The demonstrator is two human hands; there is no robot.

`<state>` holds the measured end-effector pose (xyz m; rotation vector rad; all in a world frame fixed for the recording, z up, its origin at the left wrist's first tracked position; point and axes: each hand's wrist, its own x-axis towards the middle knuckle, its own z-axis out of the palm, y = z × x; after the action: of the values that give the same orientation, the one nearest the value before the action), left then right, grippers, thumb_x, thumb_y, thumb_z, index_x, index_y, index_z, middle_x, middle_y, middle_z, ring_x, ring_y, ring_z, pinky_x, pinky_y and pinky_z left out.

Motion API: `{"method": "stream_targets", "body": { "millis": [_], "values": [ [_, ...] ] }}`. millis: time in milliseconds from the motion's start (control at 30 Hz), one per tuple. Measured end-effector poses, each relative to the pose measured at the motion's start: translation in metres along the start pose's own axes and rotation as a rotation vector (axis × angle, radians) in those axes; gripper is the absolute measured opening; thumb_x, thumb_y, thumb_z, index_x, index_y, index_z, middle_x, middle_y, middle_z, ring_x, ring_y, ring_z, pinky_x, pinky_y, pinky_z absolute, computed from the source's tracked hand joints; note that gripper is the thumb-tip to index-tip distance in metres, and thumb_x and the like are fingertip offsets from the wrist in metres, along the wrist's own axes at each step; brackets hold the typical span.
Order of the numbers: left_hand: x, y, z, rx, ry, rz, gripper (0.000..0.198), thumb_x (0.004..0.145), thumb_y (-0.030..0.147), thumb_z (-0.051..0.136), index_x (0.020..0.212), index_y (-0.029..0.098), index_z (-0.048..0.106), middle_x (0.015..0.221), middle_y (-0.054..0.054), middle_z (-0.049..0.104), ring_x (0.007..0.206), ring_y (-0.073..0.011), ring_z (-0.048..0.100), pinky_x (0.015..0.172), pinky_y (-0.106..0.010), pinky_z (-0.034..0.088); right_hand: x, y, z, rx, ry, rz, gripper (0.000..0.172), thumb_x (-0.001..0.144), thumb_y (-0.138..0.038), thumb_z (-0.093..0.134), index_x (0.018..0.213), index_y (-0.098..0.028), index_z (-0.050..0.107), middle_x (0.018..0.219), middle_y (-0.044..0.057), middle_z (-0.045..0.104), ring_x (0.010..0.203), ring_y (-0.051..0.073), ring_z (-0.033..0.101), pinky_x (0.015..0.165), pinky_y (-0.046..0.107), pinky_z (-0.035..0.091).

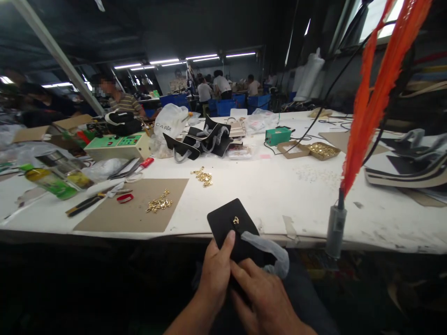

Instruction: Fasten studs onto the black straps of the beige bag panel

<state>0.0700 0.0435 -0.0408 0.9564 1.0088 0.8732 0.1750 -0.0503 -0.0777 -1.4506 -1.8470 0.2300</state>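
Note:
A black flat panel with rounded corners (pixel 223 218), perhaps leather, is held over the table's front edge. A small gold metal fitting (pixel 236 220) sits near its upper middle. My left hand (pixel 218 265) grips the panel's left side, thumb on its face just below the fitting. My right hand (pixel 260 288) is closed at the lower part of the panel; what lies under its fingers is hidden. A strap wrapped in whitish film (pixel 275 249) loops off the panel's right side. Gold fittings (pixel 203 177) lie in a small heap beyond, with more gold rings (pixel 159 203) to the left.
A brown board (pixel 136 218) with pliers (pixel 85 204) beside it lies left. Black wrapped pieces (pixel 206 137) are piled at the back. A tray of gold parts (pixel 323 150) stands right of a green box (pixel 278 135). Orange strands (pixel 370 102) hang at right above a grey tube (pixel 335 232).

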Motion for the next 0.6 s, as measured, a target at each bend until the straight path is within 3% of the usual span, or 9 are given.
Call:
{"method": "stream_targets", "body": {
  "millis": [67,133,200,267,333,433,600],
  "values": [
    [0.003,0.007,0.003,-0.162,0.044,-0.124,0.048,0.088,0.046,0.079,0.121,0.012,0.072,0.106,-0.015,0.081,0.105,-0.0345,0.077,0.096,-0.045,0.061,0.002,-0.015,-0.021,0.077,-0.032,-0.127,0.037,0.093,-0.018,0.061,0.13,-0.021,0.067,0.091,0.005,0.074,0.073,0.019,0.074,0.061,0.025,0.058],
    [0.008,0.011,0.004,-0.255,0.028,-0.184,0.048,0.088,0.039,0.08,0.126,0.012,0.071,0.107,-0.016,0.081,0.105,-0.0342,0.077,0.098,-0.046,0.061,0.006,-0.024,-0.052,0.163,0.027,-0.233,0.023,0.099,-0.022,0.063,0.12,-0.025,0.069,0.082,0.0,0.074,0.066,0.014,0.071,0.061,0.02,0.056],
    [0.011,0.014,0.004,-0.302,-0.025,-0.208,0.051,0.087,0.037,0.081,0.131,0.012,0.069,0.109,-0.016,0.081,0.105,-0.034,0.077,0.101,-0.047,0.06,0.014,-0.023,-0.081,0.144,0.161,-0.181,0.019,0.1,-0.021,0.065,0.116,-0.028,0.07,0.083,0.0,0.074,0.068,0.013,0.07,0.066,0.02,0.057],
    [0.011,0.016,0.005,-0.33,-0.082,-0.211,0.053,0.088,0.038,0.081,0.132,0.012,0.069,0.11,-0.017,0.081,0.106,-0.0343,0.077,0.103,-0.049,0.058,0.027,-0.008,-0.096,0.063,0.301,-0.023,0.018,0.098,-0.02,0.067,0.115,-0.027,0.071,0.089,0.002,0.075,0.075,0.015,0.072,0.071,0.023,0.058],
    [0.007,0.017,0.007,-0.355,-0.127,-0.202,0.053,0.088,0.039,0.081,0.132,0.012,0.069,0.111,-0.017,0.081,0.107,-0.0351,0.077,0.104,-0.05,0.057,0.04,0.015,-0.093,0.041,0.331,0.121,0.016,0.097,-0.026,0.069,0.112,-0.025,0.072,0.092,0.004,0.075,0.077,0.017,0.072,0.07,0.027,0.058],
    [0.001,0.007,0.006,-0.381,-0.175,-0.152,0.057,0.086,0.048,0.081,0.127,0.009,0.071,0.109,-0.019,0.08,0.108,-0.0372,0.076,0.106,-0.052,0.054,0.052,0.051,-0.067,0.093,0.263,0.266,0.021,0.095,-0.04,0.07,0.109,-0.025,0.076,0.095,0.003,0.077,0.078,0.019,0.073,0.069,0.027,0.06],
    [0.022,-0.028,-0.001,-0.288,-0.084,-0.059,0.078,0.066,0.069,0.089,0.112,0.007,0.077,0.09,-0.017,0.08,0.099,-0.0394,0.076,0.102,-0.049,0.053,0.059,0.084,-0.031,0.166,0.268,0.268,0.026,0.085,-0.053,0.075,0.092,-0.029,0.08,0.092,0.0,0.081,0.08,0.02,0.078,0.072,0.019,0.063]
  ]
}}
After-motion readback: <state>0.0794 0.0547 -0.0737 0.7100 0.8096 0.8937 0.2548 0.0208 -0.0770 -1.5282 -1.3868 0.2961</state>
